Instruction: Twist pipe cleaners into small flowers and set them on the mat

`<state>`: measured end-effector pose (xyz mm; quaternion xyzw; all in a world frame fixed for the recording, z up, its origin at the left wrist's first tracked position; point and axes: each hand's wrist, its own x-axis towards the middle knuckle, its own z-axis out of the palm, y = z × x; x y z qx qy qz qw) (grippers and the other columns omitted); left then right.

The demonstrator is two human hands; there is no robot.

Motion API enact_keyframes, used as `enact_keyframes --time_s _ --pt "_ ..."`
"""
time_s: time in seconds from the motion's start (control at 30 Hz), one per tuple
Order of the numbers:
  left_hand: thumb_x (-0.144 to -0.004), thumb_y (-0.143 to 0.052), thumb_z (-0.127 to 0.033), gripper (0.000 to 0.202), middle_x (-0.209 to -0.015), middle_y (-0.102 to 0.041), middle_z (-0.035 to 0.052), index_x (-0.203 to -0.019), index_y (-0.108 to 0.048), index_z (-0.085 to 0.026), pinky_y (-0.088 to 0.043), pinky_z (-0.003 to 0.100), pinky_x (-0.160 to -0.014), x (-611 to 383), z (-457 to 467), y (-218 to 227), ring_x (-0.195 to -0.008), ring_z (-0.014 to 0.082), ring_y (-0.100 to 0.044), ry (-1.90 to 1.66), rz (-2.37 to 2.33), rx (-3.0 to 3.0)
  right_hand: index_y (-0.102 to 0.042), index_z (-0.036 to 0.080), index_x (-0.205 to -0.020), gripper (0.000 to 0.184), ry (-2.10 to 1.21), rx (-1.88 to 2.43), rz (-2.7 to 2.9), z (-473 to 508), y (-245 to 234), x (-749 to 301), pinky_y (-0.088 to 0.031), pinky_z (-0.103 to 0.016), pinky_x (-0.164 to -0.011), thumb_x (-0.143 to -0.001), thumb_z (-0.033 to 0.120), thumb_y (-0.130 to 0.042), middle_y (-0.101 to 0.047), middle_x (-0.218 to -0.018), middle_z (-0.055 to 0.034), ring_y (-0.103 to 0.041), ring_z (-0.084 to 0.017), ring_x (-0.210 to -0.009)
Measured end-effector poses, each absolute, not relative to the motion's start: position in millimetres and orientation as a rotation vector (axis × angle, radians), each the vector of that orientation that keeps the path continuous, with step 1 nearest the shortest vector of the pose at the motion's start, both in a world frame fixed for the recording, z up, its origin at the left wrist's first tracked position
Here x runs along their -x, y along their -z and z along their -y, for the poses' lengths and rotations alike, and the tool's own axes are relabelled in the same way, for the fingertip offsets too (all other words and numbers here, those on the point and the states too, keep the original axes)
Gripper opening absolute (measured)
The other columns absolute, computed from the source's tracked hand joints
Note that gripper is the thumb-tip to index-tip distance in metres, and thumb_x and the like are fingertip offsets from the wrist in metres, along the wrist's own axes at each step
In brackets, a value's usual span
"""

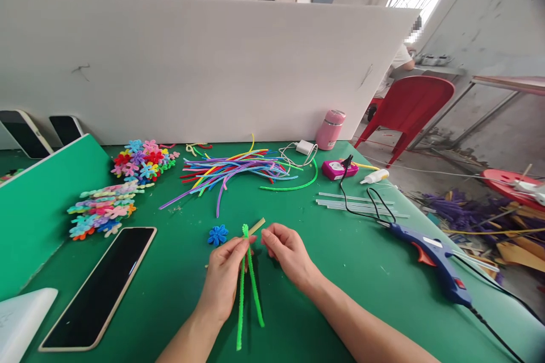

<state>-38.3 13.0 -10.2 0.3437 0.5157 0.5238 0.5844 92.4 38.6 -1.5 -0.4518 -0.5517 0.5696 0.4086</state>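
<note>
My left hand [225,275] is closed in a pinch on a bright green pipe cleaner [240,306], bent at the top, with its two legs hanging down and apart. A flat tan strip [258,226] sticks out behind that bend; whether the hand grips it or it lies on the table cannot be made out. Just to the right, my right hand [289,252] has its fingers curled and thumb pressed to the forefinger, close to the strip's end. Anything between those fingertips is hidden. Beside the left hand lies a blue pipe-cleaner flower [218,235].
Loose coloured pipe cleaners [242,167] lie at the back, with pipe-cleaner flowers [145,161] to their left. A phone [100,289] is front left. A blue glue gun [434,261], glue sticks [353,204], glue bottle [374,176] and pink flask [331,130] are right. A white board [213,68] stands behind.
</note>
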Motion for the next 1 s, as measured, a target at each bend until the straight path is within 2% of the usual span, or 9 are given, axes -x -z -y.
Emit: enact_keyframes --time_s 0.13,0.23,0.47,0.7,0.83,1.0 --pt "-0.068 -0.065 -0.031 0.022 -0.071 -0.062 0.0015 -0.084 -0.071 -0.017 -0.041 0.023 -0.068 39 -14 10 -0.075 0.0156 -0.053 -1.260 -1.154 -0.738 -0.047 0.015 -0.058 0.035 -1.508 1.104 1.681 -33 0 -91 -0.018 -0.022 -0.043 -0.077 0.045 -0.047 -0.033 -0.050 0.0055 -0.026 -0.007 -0.047" --pt "-0.068 -0.066 -0.031 0.020 -0.072 -0.063 0.0007 -0.083 -0.071 -0.018 -0.041 0.022 -0.069 38 -14 8 -0.077 0.0150 -0.054 -1.262 -1.151 -0.708 -0.044 0.016 -0.056 0.031 -1.554 1.068 1.684 -30 0 -89 -0.018 -0.021 -0.044 -0.074 0.039 -0.053 -0.033 -0.050 0.0059 -0.025 -0.006 -0.047" --pt "-0.062 -0.070 -0.029 0.020 -0.054 -0.059 -0.0012 -0.076 -0.071 -0.015 -0.041 0.021 -0.056 37 -16 -2 -0.053 0.0097 -0.051 -1.252 -1.033 -0.517 -0.049 0.015 -0.057 0.033 -1.914 0.975 1.288 -34 -2 -89 -0.018 -0.021 -0.044 -0.065 0.046 -0.058 -0.039 -0.047 0.0058 -0.029 -0.005 -0.044" --pt "-0.061 -0.070 -0.024 0.017 -0.055 -0.063 0.0005 -0.074 -0.070 -0.014 -0.042 0.021 -0.052 39 -17 -6 -0.053 0.0107 -0.055 -1.221 -0.957 -0.471 -0.050 0.014 -0.058 0.035 -1.949 0.952 1.260 -35 -4 -91 -0.019 -0.020 -0.045 -0.063 0.048 -0.061 -0.040 -0.050 0.0056 -0.031 -0.004 -0.045" --pt "-0.065 -0.065 -0.029 0.019 -0.056 -0.064 0.0017 -0.074 -0.069 -0.013 -0.044 0.024 -0.054 42 -18 -4 -0.056 0.0136 -0.057 -1.238 -0.918 -0.471 -0.048 0.015 -0.057 0.037 -1.908 0.957 1.330 -34 -2 -91 -0.021 -0.020 -0.045 -0.063 0.050 -0.060 -0.040 -0.049 0.0056 -0.033 -0.005 -0.045" --pt "-0.061 -0.070 -0.027 0.014 -0.058 -0.064 0.0001 -0.066 -0.067 -0.014 -0.041 0.021 -0.052 42 -19 -4 -0.054 0.0102 -0.055 -1.273 -0.963 -0.480 -0.048 0.016 -0.059 0.028 -1.896 0.943 1.435 -33 -3 -92 -0.023 -0.021 -0.045 -0.066 0.042 -0.056 -0.040 -0.050 0.0056 -0.033 -0.006 -0.045"
